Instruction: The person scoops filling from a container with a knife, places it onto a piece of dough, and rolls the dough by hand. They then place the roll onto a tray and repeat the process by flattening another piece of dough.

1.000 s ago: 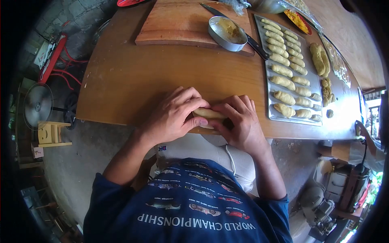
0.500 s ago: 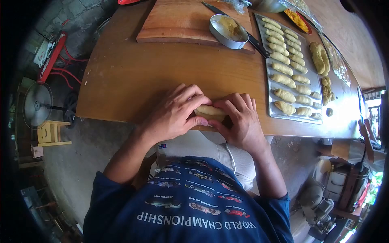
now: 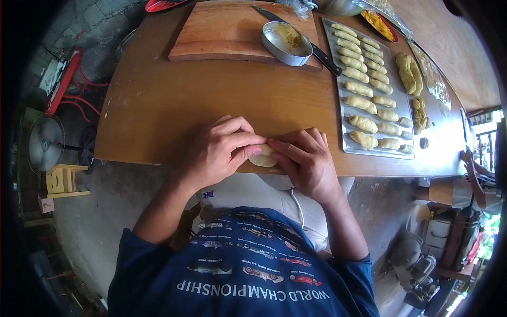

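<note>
A small pale piece of dough [image 3: 262, 160] is held between both hands at the table's near edge. My left hand [image 3: 222, 150] pinches its upper left side between thumb and fingers. From the other side, my right hand [image 3: 308, 161] pinches the same piece, its fingertips meeting those of the left near the top. The lower part of the dough hangs flat and rounded between the thumbs. Fingers cover the rest of it. To the right lies a metal tray [image 3: 344, 145] carrying rows of shaped dough rolls [image 3: 359, 89].
Beyond the hands lies a wooden cutting board [image 3: 216, 31] with a knife [image 3: 326, 61] and a round tin [image 3: 285, 57] holding yellowish paste. Larger dough pieces [image 3: 406, 74] sit right of the tray. An orange-filled plate [image 3: 379, 25] stands behind. Another person's arm [image 3: 475, 177] shows far right.
The dough has gone from a folded roll shape to a flatter round flap below the fingers. Both hands have drawn closer together, fingertips now meeting. The whole view has shifted slightly.
</note>
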Tool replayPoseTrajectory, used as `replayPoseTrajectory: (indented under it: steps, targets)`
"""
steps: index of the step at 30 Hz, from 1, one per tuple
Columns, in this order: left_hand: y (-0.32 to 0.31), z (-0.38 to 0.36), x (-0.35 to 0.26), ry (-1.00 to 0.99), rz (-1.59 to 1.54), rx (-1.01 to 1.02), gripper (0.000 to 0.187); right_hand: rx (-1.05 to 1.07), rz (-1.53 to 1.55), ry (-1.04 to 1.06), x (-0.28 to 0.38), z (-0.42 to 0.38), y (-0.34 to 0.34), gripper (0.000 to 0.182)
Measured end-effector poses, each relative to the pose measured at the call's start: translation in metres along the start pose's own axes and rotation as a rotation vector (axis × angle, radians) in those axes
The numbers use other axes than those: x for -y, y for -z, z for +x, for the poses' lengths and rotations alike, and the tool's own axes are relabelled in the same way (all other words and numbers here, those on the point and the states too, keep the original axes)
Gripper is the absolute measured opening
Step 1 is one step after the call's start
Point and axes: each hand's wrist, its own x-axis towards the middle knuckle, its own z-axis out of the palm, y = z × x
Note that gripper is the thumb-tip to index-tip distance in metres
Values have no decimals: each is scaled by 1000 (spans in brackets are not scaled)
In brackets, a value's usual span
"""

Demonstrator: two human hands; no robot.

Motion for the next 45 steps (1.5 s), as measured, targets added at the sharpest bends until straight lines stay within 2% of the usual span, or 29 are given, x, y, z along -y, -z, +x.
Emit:
replayPoseTrajectory:
  steps: [5,9,12,30,42,45]
  targets:
    - [-3,-7,-1,-9,77,-17,28,-15,18,-23,5,2,0,33]
    - [-5,-11,-4,14,124,13,40,1,28,-37,11,4,1,33]
    - [-6,-12,-3,6,131,24,42,6,-10,-33,11,4,-1,36]
    - [-4,-11,1,12,70,29,35,64,8,-53,11,15,1,39]
    - [1,-6,-2,15,99,74,33,87,56,-51,7,8,5,34]
    - [1,-6,-3,6,80,45,30,91,26,-46,9,8,5,39]
